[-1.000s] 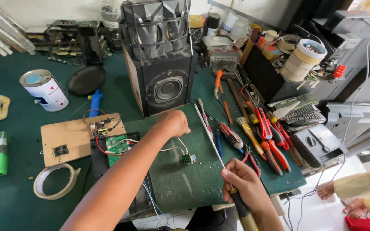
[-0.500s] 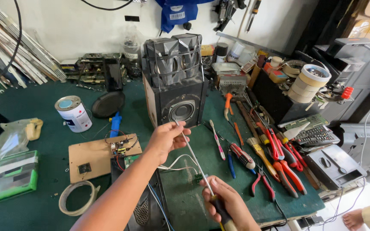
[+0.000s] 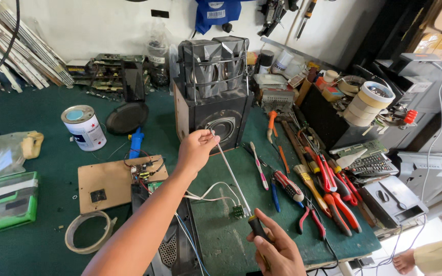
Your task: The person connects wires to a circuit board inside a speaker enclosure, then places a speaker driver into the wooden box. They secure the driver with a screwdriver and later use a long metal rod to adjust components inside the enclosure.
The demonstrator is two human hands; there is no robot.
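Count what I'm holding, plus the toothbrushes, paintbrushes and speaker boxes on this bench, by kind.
Long-shafted tool, in the grip of left hand and right hand: 1
Toothbrush: 1
Paintbrush: 1
Speaker box: 1
Total: 4

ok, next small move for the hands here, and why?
Probably lower the left hand so the thin rod it pinches settles onto the small connector on the green mat. The right hand holds the dark handle, and the rod's lower end sits beside that connector.
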